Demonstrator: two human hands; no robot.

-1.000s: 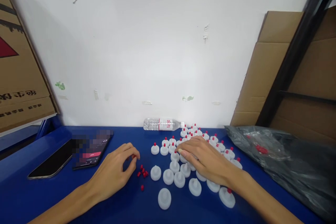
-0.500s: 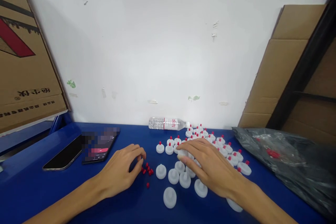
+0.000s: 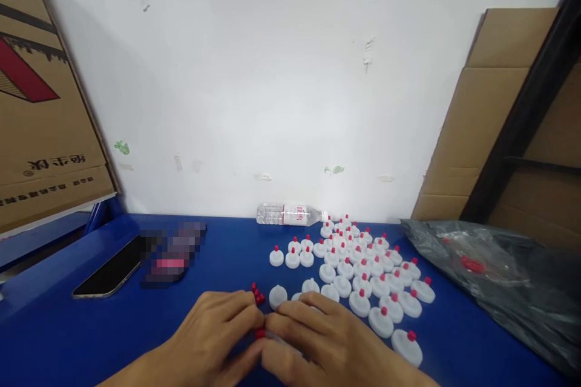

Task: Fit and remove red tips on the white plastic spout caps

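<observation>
My left hand and my right hand meet at the front of the blue table. Pinched in my left fingers is a small red tip cap. The fingers of my right hand curl around a white round nozzle cap, largely hidden by them. Red tip and white cap are close together; whether they touch I cannot tell. Just beyond my left fingers lies a small pile of red tip caps. Bare white nozzle caps stand behind my right hand, some partly covered by it.
Many white caps with red tips fill the right of the table. A clear bottle lies along the wall. Two phones rest at left. On the right is a dark plastic bag, near leaning cardboard.
My right hand has come left and nearer me from above the white caps, now holding one. My left hand has moved right and nearer with a red tip. The hands now meet.
</observation>
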